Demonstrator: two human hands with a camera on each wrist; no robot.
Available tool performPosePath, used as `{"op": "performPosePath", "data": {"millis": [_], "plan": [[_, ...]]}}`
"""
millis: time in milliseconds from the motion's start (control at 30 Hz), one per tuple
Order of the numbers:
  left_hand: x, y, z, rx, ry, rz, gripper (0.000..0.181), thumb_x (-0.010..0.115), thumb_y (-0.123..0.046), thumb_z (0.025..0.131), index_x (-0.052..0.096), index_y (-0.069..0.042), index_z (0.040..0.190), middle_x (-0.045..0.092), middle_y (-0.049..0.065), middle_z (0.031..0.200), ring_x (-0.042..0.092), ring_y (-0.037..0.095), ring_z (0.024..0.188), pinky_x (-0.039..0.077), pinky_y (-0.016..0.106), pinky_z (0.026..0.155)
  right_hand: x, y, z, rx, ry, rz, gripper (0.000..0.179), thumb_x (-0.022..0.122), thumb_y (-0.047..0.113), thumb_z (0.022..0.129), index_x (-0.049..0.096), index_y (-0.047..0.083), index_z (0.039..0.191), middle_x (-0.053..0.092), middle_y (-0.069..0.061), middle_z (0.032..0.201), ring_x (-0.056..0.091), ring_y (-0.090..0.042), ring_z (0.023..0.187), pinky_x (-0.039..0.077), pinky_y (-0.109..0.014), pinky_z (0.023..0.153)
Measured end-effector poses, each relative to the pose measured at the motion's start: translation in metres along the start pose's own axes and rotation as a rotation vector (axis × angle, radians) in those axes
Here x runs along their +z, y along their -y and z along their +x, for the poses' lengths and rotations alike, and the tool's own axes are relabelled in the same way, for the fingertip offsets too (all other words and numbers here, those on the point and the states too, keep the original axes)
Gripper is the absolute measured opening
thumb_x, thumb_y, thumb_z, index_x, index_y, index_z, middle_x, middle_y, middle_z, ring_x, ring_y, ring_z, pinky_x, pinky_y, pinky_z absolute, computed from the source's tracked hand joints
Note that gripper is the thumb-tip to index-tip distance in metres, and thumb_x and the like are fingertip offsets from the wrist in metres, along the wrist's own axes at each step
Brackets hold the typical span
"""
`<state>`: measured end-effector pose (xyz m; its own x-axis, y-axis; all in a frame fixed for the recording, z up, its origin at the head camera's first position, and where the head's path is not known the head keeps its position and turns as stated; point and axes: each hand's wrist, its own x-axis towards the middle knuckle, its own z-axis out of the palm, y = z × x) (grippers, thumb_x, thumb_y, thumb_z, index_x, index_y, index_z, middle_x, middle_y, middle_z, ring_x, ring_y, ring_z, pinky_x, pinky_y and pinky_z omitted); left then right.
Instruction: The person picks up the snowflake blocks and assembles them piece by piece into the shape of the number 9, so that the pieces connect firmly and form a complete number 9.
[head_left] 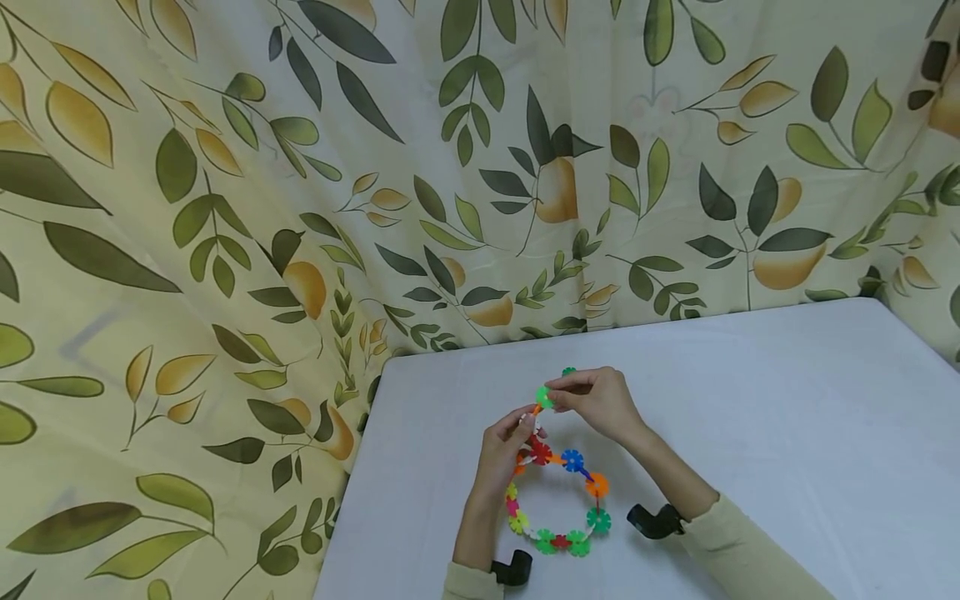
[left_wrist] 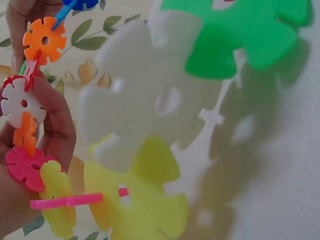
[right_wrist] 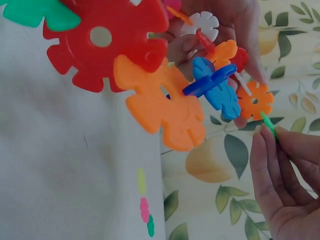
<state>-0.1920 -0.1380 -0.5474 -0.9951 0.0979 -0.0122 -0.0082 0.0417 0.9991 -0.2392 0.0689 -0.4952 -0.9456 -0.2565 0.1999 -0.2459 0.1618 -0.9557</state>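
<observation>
A ring of colourful notched plastic discs, slotted edge to edge, hangs from my left hand. The left fingers grip the chain near a white disc and a red disc. My right hand pinches a green disc between thumb and fingertips. In the right wrist view that green disc is edge-on, right at the rim of an orange disc on the chain's upper end. Blue, orange, yellow and pink discs make up other parts of the ring.
A white-covered table lies under the hands. Loose yellow, pink and green pieces lie near its far edge. Leaf-patterned curtains hang behind and at the left. Each wrist carries a black camera.
</observation>
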Motion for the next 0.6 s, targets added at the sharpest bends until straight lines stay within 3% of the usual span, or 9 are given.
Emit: {"op": "performPosePath", "data": {"millis": [233, 433, 600], "plan": [[0.0008, 0.0019, 0.0008, 0.015, 0.007, -0.014, 0.035, 0.063, -0.036, 0.105, 0.073, -0.015, 0.131, 0.077, 0.013, 0.107, 0.064, 0.018, 0.084, 0.053, 0.025, 0.074, -0.0023, -0.0029, 0.0009, -0.001, 0.021, -0.019, 0.016, 0.081, 0.008, 0.091, 0.082, 0.006, 0.106, 0.079, -0.006, 0.090, 0.077, -0.029, 0.077, 0.062, -0.039, 0.076], [0.0001, 0.0028, 0.0012, 0.001, 0.015, -0.037, 0.034, 0.064, -0.033, 0.104, 0.074, -0.012, 0.129, 0.078, 0.011, 0.106, 0.064, 0.017, 0.083, 0.053, 0.024, 0.073, -0.0008, -0.0059, 0.0002, 0.011, 0.036, 0.000, 0.015, 0.081, 0.007, 0.090, 0.082, 0.004, 0.105, 0.078, -0.008, 0.092, 0.076, -0.033, 0.078, 0.061, -0.030, 0.071], [-0.0033, 0.0019, 0.0005, -0.007, 0.016, -0.048, 0.034, 0.065, -0.036, 0.104, 0.074, -0.016, 0.130, 0.078, 0.006, 0.108, 0.063, 0.017, 0.085, 0.054, 0.025, 0.074, 0.0004, -0.0050, -0.0005, 0.005, 0.047, 0.023, 0.015, 0.082, 0.011, 0.091, 0.083, 0.007, 0.106, 0.078, -0.007, 0.092, 0.077, -0.035, 0.080, 0.062, -0.031, 0.074]]}}
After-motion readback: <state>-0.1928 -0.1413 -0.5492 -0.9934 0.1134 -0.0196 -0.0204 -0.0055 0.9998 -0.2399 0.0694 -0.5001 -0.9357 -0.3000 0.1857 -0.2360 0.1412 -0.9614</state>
